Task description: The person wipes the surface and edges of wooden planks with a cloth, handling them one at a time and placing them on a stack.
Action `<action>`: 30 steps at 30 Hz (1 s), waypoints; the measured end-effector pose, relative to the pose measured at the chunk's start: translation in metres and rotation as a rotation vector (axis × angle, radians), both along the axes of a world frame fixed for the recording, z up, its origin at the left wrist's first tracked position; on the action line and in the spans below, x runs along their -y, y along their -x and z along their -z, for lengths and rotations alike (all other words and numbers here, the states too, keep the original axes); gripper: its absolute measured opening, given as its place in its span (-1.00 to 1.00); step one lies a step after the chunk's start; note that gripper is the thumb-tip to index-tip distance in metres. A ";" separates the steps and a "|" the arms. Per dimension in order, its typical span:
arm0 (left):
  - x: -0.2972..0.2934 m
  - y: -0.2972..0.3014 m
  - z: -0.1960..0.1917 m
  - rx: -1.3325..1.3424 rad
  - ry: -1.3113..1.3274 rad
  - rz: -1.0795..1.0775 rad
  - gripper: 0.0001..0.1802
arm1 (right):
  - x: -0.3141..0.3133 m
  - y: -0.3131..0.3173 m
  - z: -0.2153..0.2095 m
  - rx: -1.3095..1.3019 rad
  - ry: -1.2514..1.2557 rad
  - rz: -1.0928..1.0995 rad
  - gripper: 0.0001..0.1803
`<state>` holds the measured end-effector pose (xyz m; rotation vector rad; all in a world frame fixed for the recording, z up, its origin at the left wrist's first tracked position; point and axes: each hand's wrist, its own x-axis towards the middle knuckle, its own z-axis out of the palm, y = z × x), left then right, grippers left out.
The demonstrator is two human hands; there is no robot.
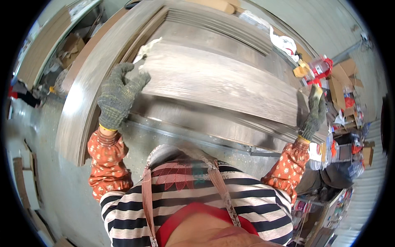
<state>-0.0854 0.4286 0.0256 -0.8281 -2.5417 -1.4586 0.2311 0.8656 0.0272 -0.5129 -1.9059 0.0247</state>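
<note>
A long grey-brown wood-grain plank [218, 78] lies crosswise in front of me, over other boards. My left hand [117, 96], in a dark grey knitted glove, is beside the plank's left end. Its thumb and fingers are spread with a gap between them. Just beyond it, a crumpled off-white cloth [146, 49] lies at the plank's far left corner. At the right end, my right hand [314, 113] wears a similar glove with a pale fingertip. Its fingers are together along the plank's end, gripping it; the thumb side is partly hidden.
A stack of long boards [90, 90] runs along the left, and more stacked planks [218, 26] lie at the far side. A metal frame edge [189, 136] crosses nearest my body. Cardboard boxes [343, 82] and a red-capped clear container [321, 68] crowd the right.
</note>
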 end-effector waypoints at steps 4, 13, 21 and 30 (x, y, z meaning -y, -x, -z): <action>-0.008 0.001 0.006 0.330 -0.299 0.199 -0.46 | 0.025 0.010 0.014 -0.554 0.996 -0.483 -0.61; 0.036 0.003 0.034 0.769 -0.561 0.139 -0.69 | 0.084 0.069 0.010 -0.210 0.792 -0.817 -0.76; 0.022 -0.019 0.021 0.693 -0.496 0.096 -0.45 | 0.073 0.075 0.017 0.318 -0.165 -0.537 -0.52; 0.015 -0.011 0.020 0.586 -0.578 0.176 -0.33 | 0.007 0.035 -0.021 -0.484 0.732 -0.807 -0.61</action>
